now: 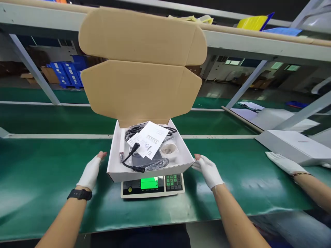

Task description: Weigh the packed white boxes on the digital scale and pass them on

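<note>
The box sat on the scale, lid up (display lit green): weighing, I judged. My left hand and right hand flanked it, open, empty. Lifting would need both sides gripped evenly.

Gloved left hand and right hand flank the carton, fingers straight, palms facing inward, forearms bare.

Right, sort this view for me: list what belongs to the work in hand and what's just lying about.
In hand: open box on the scale, its cable and leaflet, left hand and right hand beside it.
Lying about: flat white box, co-worker's hand by it, papers, blue crates, yellow sheets.
</note>
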The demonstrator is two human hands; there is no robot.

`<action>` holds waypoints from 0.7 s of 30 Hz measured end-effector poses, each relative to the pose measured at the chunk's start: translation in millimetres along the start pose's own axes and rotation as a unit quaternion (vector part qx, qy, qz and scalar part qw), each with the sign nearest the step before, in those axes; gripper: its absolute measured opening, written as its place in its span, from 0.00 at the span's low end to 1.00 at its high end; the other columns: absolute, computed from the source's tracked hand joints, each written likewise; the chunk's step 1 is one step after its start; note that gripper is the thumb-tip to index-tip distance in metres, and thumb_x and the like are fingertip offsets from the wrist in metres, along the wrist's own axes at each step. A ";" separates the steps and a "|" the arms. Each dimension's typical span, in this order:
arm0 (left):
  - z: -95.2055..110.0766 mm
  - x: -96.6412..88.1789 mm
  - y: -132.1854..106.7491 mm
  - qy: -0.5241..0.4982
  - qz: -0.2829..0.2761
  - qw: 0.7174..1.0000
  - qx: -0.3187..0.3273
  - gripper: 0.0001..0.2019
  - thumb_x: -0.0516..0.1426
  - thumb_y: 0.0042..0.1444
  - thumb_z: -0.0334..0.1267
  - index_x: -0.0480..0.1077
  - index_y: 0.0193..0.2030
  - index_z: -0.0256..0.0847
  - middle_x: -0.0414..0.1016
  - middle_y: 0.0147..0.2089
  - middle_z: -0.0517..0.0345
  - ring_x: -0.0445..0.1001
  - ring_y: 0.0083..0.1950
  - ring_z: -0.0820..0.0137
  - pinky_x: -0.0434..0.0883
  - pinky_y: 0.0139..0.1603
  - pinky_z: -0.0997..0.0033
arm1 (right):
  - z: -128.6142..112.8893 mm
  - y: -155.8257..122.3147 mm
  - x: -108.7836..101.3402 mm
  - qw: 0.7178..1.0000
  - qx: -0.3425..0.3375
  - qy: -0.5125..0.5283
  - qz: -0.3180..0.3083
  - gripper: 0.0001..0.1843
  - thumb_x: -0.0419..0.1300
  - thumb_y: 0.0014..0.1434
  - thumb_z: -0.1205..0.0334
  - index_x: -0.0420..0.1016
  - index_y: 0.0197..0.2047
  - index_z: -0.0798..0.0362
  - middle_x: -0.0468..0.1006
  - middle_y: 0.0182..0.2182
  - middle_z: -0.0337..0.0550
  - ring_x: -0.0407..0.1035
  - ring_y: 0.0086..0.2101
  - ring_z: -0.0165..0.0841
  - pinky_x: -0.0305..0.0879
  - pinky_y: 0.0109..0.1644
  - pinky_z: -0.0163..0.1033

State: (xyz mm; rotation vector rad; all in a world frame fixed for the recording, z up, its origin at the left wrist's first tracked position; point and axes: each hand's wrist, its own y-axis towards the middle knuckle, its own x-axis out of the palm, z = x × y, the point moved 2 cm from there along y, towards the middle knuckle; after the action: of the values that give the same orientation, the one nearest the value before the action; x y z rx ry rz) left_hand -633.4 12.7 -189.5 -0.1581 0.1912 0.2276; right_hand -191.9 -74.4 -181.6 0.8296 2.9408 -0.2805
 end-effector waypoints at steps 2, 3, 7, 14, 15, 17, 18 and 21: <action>-26.5 -9.9 11.5 0.043 0.043 0.998 -0.019 0.20 0.52 0.55 0.49 0.74 0.44 0.36 0.75 0.51 0.46 0.68 0.59 0.55 0.62 0.63 0.55 | 35.8 7.9 -7.5 0.997 -0.017 -0.048 0.058 0.18 0.57 0.49 0.52 0.69 0.41 0.54 0.78 0.37 0.50 0.74 0.39 0.41 0.72 0.41 0.41; -36.8 -13.6 14.2 0.061 0.053 0.997 -0.019 0.18 0.52 0.55 0.48 0.74 0.43 0.37 0.76 0.50 0.47 0.68 0.59 0.55 0.61 0.63 0.56 | 49.9 9.6 -8.9 0.994 -0.034 -0.069 0.079 0.19 0.55 0.50 0.51 0.68 0.42 0.54 0.78 0.37 0.50 0.74 0.38 0.40 0.72 0.41 0.41; -55.5 -17.6 7.1 0.145 0.029 0.989 0.023 0.18 0.50 0.54 0.50 0.74 0.40 0.40 0.78 0.46 0.53 0.71 0.54 0.58 0.63 0.61 0.60 | 75.1 5.9 -6.1 0.964 -0.084 -0.211 0.135 0.22 0.51 0.51 0.49 0.70 0.44 0.53 0.78 0.33 0.46 0.73 0.34 0.39 0.70 0.42 0.43; -62.7 -15.3 -29.3 0.171 0.010 0.984 0.055 0.21 0.49 0.54 0.53 0.74 0.40 0.40 0.78 0.46 0.54 0.71 0.53 0.59 0.64 0.59 0.63 | 69.4 -7.9 -3.3 0.955 -0.107 -0.259 0.100 0.20 0.51 0.52 0.51 0.72 0.44 0.52 0.78 0.34 0.45 0.73 0.35 0.38 0.67 0.43 0.40; -65.0 -15.8 -34.5 0.164 0.005 0.985 0.056 0.21 0.49 0.54 0.53 0.74 0.41 0.40 0.78 0.47 0.53 0.71 0.54 0.59 0.63 0.60 0.63 | 69.1 -11.9 -3.9 0.959 -0.111 -0.246 0.089 0.20 0.51 0.52 0.52 0.72 0.44 0.52 0.79 0.36 0.45 0.73 0.36 0.38 0.66 0.44 0.40; -69.3 -17.2 -44.2 0.156 -0.006 0.986 0.057 0.21 0.49 0.55 0.53 0.74 0.43 0.40 0.77 0.49 0.53 0.70 0.55 0.59 0.62 0.61 0.63 | 68.6 -22.5 -4.7 0.964 -0.121 -0.228 0.061 0.19 0.51 0.53 0.53 0.71 0.45 0.52 0.78 0.38 0.45 0.73 0.39 0.38 0.65 0.47 0.41; -71.1 -18.1 -48.5 0.155 -0.010 0.986 0.057 0.21 0.49 0.55 0.52 0.74 0.43 0.40 0.77 0.49 0.53 0.70 0.55 0.59 0.61 0.61 0.63 | 68.2 -28.9 -4.9 0.965 -0.123 -0.224 0.047 0.19 0.51 0.53 0.53 0.71 0.45 0.51 0.78 0.39 0.45 0.73 0.40 0.38 0.65 0.48 0.41; -74.5 -21.1 -57.6 0.160 -0.012 0.986 0.056 0.21 0.49 0.56 0.51 0.73 0.44 0.40 0.76 0.51 0.52 0.70 0.56 0.60 0.61 0.62 0.62 | 65.3 -48.2 -5.7 0.964 -0.125 -0.235 0.016 0.18 0.51 0.56 0.53 0.71 0.45 0.51 0.78 0.38 0.45 0.72 0.40 0.38 0.65 0.48 0.42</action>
State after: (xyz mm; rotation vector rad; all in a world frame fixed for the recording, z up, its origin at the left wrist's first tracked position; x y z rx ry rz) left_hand -652.5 -60.3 -249.7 -0.0847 0.5199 0.1662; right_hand -211.0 -130.5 -237.5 0.6656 2.4524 -0.0837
